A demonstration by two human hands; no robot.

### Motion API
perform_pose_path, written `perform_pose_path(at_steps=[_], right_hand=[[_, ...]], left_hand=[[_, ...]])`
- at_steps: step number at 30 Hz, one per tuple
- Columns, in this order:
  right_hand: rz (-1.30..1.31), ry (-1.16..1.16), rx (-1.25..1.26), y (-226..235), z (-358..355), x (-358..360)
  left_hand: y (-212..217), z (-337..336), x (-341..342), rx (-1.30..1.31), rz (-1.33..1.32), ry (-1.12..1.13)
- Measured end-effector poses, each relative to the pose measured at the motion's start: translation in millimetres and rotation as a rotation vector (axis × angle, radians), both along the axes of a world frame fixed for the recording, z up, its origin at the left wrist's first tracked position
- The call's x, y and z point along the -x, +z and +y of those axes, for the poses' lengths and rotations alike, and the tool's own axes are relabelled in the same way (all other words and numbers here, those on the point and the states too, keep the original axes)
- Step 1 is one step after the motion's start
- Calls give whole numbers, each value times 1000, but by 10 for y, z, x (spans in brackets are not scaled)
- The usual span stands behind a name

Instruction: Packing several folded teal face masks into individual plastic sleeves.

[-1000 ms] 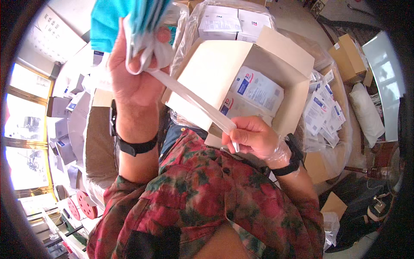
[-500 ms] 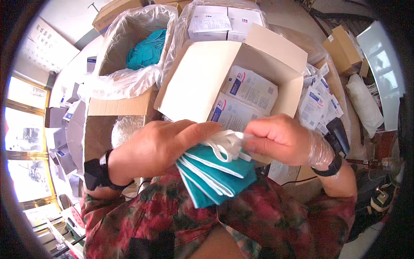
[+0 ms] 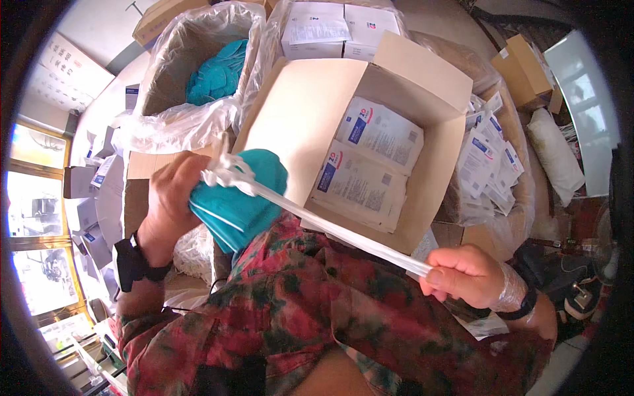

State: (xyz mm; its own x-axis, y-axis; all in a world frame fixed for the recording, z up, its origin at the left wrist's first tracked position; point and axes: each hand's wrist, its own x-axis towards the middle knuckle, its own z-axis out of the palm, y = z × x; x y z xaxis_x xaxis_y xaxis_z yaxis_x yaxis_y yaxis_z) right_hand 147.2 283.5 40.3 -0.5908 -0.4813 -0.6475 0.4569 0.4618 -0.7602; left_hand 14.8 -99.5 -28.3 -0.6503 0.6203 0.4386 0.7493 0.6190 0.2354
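Packets (image 3: 383, 135) lie in the open box (image 3: 441, 152). From it, a bin (image 3: 178, 129) holding a pile (image 3: 218, 72) stands at ten o'clock, closed boxes (image 3: 370, 26) at twelve, loose packets (image 3: 485, 158) at three, the left hand's (image 3: 175, 198) stack (image 3: 259, 179) between eight and nine.

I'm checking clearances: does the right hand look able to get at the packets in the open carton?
Probably not as things stand: the right hand grips the stretched white straps, though the packets lie exposed in the open carton.

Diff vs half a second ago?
Hands moved apart: the left hand carried the teal stack left and up; the right hand went right and down, white straps now stretched between them. The open box and its packets stayed put.
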Motion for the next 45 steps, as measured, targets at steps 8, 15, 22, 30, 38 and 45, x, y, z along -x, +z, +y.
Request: perform_pose_path(at_steps=[8,15,22,30,38,45], right_hand=[[-68,-655,-42,-197,400,-497],[-62,-1125,193,-1571,821,-870],[133,-1194,-257,-2832,1256,-1631],[212,-1183,-282,-2734,1140,-1505],[534,-841,-138,-1176,584,-450],[1246,-366,-36,-375,-410,335]], left_hand=[[-161,-1219,510,-437,-40,664],[-714,-365,463,-504,-239,282],[-878,42,351,-554,-615,41],[-811,301,-124,-635,-939,-100],[-503,786,-215,-818,-1032,-100],[-202,940,-319,-691,-605,-105]])
